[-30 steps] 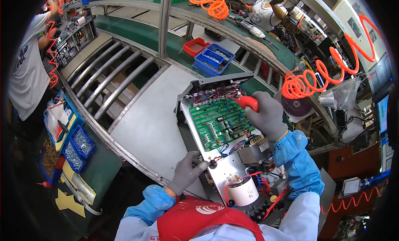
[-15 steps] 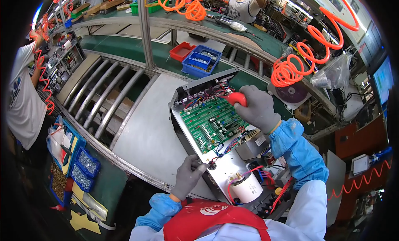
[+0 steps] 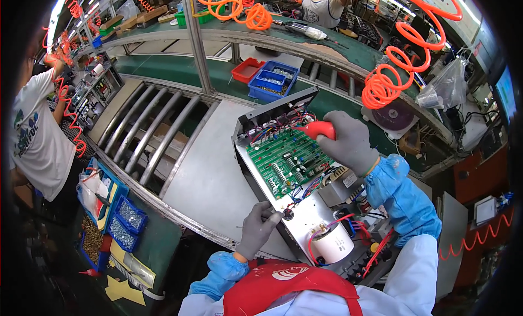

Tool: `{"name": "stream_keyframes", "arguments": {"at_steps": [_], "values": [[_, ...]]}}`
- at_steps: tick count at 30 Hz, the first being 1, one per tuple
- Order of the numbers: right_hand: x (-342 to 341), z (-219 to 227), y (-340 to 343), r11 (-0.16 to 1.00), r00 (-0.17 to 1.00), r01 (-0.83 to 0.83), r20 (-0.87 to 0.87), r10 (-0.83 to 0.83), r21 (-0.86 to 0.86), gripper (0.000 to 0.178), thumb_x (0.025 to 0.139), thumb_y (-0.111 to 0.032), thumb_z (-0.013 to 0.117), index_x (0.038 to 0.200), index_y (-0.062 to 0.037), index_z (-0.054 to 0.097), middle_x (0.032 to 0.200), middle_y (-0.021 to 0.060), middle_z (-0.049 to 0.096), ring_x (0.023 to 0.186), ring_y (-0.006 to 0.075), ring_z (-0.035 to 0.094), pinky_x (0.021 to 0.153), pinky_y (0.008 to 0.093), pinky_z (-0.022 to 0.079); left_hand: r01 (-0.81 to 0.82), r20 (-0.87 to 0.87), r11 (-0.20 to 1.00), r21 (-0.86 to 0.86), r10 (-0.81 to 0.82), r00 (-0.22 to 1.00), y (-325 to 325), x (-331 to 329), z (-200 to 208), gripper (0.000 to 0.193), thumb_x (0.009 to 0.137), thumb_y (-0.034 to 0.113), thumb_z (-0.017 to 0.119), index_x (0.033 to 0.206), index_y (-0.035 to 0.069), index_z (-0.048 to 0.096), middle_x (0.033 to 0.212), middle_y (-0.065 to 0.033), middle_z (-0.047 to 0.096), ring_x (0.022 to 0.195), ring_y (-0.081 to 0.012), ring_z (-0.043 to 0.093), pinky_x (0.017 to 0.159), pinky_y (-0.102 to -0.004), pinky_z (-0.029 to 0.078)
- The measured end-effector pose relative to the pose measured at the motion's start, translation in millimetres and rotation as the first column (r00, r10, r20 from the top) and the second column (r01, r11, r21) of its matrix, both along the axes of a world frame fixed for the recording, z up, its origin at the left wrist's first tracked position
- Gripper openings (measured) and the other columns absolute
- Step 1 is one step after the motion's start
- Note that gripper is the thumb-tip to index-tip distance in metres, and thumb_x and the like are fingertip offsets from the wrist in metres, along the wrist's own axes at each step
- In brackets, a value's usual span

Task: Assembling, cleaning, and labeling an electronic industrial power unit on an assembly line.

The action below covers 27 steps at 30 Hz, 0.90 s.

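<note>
My right hand, in a grey glove, is closed round a small red squeeze bottle. Its thin tip points at the wiring along the far edge of a green circuit board. The board sits in an opened metal chassis with a black panel raised at its far end. My left hand, also gloved in grey, rests at the chassis's left edge, fingers loosely bent and apart with nothing seen in them. Beside its thumb is a round black part with wires. A white cylinder stands nearer me.
Metal rollers lie left of a bare metal plate. Blue bins of screws are at the left, with another blue bin and a red one beyond the chassis. An orange coiled hose hangs at right. Another person stands left.
The whole view has shifted, so the scene sits further right. The bottle's tip stays by the far wiring, with the bottle tilted a little differently. My left hand keeps its place at the chassis edge.
</note>
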State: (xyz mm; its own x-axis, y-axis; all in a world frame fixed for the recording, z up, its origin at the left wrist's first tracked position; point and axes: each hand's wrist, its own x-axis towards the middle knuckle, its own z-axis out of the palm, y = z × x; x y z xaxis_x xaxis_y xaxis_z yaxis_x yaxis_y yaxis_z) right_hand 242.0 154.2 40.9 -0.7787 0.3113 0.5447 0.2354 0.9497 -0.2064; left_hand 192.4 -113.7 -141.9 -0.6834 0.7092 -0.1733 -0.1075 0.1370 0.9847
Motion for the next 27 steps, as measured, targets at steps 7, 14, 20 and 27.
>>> {"name": "stream_keyframes", "arguments": {"at_steps": [7, 14, 20, 27], "values": [[2, -5, -14, 0.998, 0.994, -0.067, 0.079, 0.069, -0.019, 0.039, 0.070, -0.024, 0.073, 0.104, -0.0063, 0.064, 0.091, 0.0149, 0.065, 0.078, 0.0357, 0.066, 0.069, 0.0425, 0.053, 0.004, 0.005, 1.000, -0.021, -0.004, 1.000, 0, 1, 6, 0.050, 0.087, 0.030, 0.072, 0.121, -0.004, 0.056, 0.087, -0.0088, 0.067, 0.079, -0.0144, 0.063, 0.072, -0.0307, 0.052], [-6, -16, -13, 0.992, 0.992, -0.122, -0.024, 0.123, 0.024, 0.028, 0.073, -0.024, 0.071, 0.093, -0.0076, 0.060, 0.080, 0.0142, 0.060, 0.071, 0.0361, 0.063, 0.063, 0.0461, 0.051, -0.010, 0.015, 1.000, 0.003, 0.010, 1.000, -1, 3, 5, 0.050, 0.087, 0.030, 0.072, 0.121, -0.004, 0.057, 0.087, -0.0087, 0.067, 0.080, -0.0140, 0.063, 0.073, -0.0300, 0.052], [-8, -16, -16, 0.993, 0.994, -0.113, -0.001, 0.114, 0.032, 0.026, 0.072, -0.022, 0.070, 0.091, -0.0071, 0.060, 0.080, 0.0150, 0.061, 0.071, 0.0361, 0.063, 0.064, 0.0460, 0.051, 0.007, -0.013, 0.999, -0.037, -0.008, 1.000, -2, 2, 2, 0.051, 0.087, 0.031, 0.072, 0.121, -0.004, 0.057, 0.090, -0.0106, 0.068, 0.081, -0.0154, 0.064, 0.074, -0.0301, 0.052], [-6, -20, -10, 0.995, 0.996, -0.086, 0.034, 0.085, 0.046, 0.038, 0.071, -0.023, 0.072, 0.105, -0.0067, 0.063, 0.085, 0.0132, 0.062, 0.074, 0.0337, 0.064, 0.066, 0.0440, 0.051, 0.008, -0.014, 1.000, -0.029, -0.008, 1.000, -1, 2, 1, 0.053, 0.087, 0.032, 0.072, 0.122, -0.004, 0.056, 0.092, -0.0121, 0.068, 0.083, -0.0173, 0.065, 0.075, -0.0320, 0.053]]}}
